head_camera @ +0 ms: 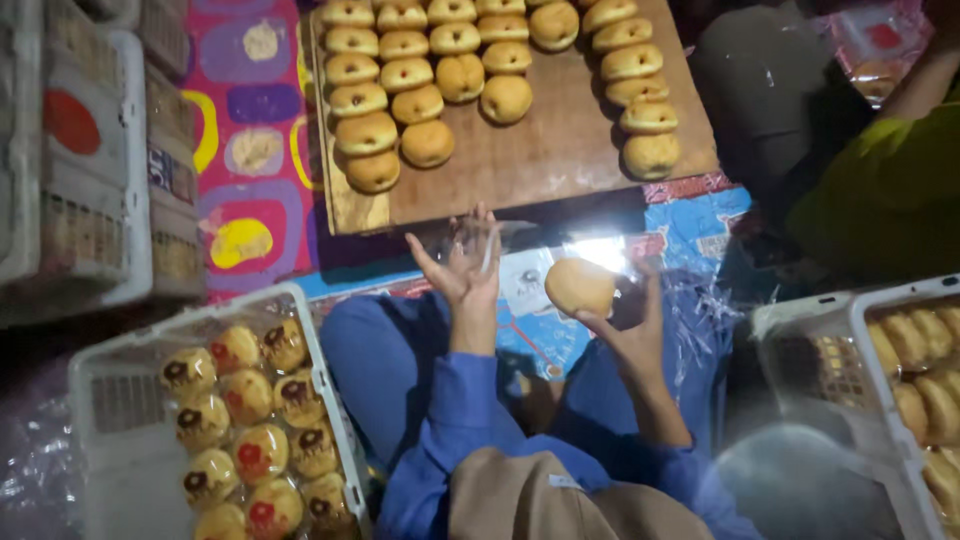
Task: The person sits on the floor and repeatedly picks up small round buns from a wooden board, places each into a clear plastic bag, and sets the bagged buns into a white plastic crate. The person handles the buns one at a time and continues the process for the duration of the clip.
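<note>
My right hand [635, 335] holds a round golden bun [580, 286] by its fingertips, just above my lap. My left hand [466, 262] is raised beside it, a short gap to the left. Its fingers are spread and hold a clear plastic bag [497, 240], which is thin and hard to make out. Both arms wear blue sleeves. Just beyond the hands lies a wooden board [560, 150] with several rows of unwrapped buns [428, 143].
A white crate [100, 370] at lower left holds several wrapped buns with dark and red labels. Another white crate [860, 310] of buns stands at right. Stacked crates [90, 180] line the left. Another person's green sleeve [890, 190] is at upper right. A colourful mat [250, 150] covers the floor.
</note>
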